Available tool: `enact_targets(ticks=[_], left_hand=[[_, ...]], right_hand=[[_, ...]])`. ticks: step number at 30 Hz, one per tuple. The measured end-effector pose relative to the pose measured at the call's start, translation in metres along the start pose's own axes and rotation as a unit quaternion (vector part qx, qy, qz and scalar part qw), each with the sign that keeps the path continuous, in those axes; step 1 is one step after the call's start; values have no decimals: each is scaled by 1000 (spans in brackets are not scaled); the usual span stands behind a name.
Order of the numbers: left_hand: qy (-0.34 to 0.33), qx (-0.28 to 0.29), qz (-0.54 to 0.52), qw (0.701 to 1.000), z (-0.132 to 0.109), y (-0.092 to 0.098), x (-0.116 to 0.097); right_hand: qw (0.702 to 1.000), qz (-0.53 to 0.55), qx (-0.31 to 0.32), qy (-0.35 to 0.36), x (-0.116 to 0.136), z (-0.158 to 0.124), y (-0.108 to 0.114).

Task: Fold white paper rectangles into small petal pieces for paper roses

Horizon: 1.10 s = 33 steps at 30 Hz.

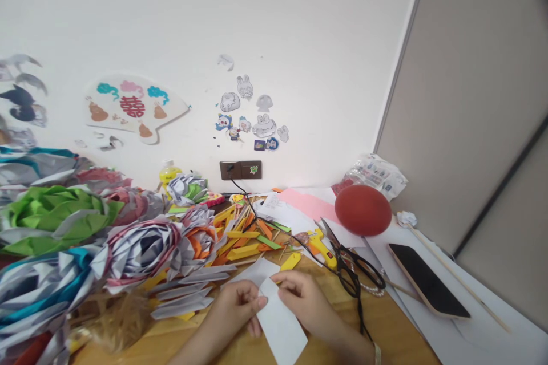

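Observation:
A white strip of paper [280, 328] lies slanted on the wooden table [385, 319] near the front edge. My left hand [237, 302] pinches its upper left edge with bent fingers. My right hand [302, 296] holds the upper right corner, fingers curled on the paper. Just behind the hands lie folded grey-white paper strips [188, 293] and a heap of yellow and orange folded strips [246, 236].
Large folded paper flowers [141, 248] crowd the table's left side. Black-handled scissors [351, 268], a yellow glue gun [321, 245], a red ball [363, 210] and a phone [426, 279] lie to the right. A wall with stickers and a socket [240, 170] stands behind.

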<state>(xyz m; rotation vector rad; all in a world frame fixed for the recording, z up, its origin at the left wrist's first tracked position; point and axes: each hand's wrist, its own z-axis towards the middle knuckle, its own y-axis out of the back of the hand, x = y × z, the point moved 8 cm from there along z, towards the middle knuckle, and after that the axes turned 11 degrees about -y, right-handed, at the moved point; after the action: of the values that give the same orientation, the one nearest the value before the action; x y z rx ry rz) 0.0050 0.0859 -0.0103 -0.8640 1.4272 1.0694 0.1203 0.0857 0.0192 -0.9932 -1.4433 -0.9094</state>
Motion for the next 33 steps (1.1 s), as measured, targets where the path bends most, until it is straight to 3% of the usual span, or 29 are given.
enact_targets(ticks=[13,17,23,33], left_hand=[[-72,-25,37,996,1,7,-8],[-71,-28,51,996,0,8,-10],[-121,-45,90,988,-1,13,-21],[-39,-75,-101,991,2,2,3]], right_hand=[[999,31,-6,-10,-8,4,1],[1000,3,-19,-3,-8,4,1],[999,-35,-20,33,-4,0,-3],[995,-46,-47,78,9,-4,-1]])
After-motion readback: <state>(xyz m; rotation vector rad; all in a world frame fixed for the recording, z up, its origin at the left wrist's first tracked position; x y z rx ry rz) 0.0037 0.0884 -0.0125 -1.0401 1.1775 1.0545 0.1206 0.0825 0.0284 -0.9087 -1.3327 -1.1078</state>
